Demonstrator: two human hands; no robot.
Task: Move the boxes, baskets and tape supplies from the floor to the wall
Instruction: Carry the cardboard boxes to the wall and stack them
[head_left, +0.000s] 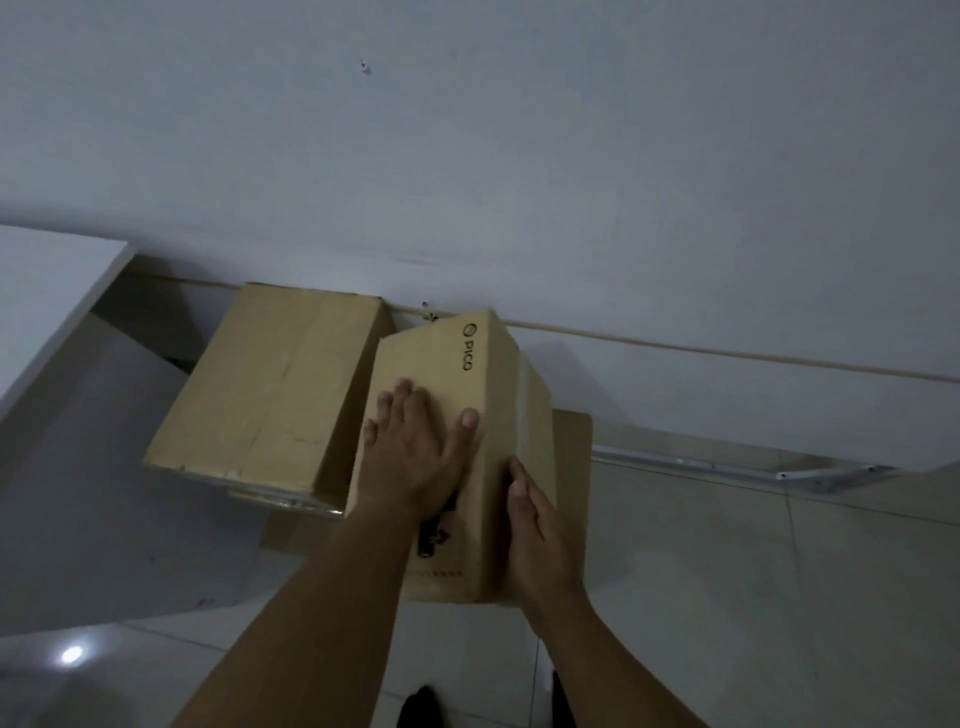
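Observation:
A brown cardboard box marked PICO (498, 374) is tilted in front of the wall (571, 182), held between both my hands. My left hand (410, 452) lies flat on its upper face with the fingers spread and straight. Against the box's right side presses my right hand (540, 535), thumb along the edge; its fingers are hidden behind the box. A larger plain cardboard box (275, 384) stands just left of it, against the wall. Under the PICO box a flat piece of cardboard (574, 452) shows on the floor.
A white tabletop (47, 291) juts in at the left, beside the larger box. A thin cable (727, 353) runs along the base of the wall. A metal rail (727, 465) lies on the tiled floor at the right. My dark shoe (421, 706) shows at the bottom.

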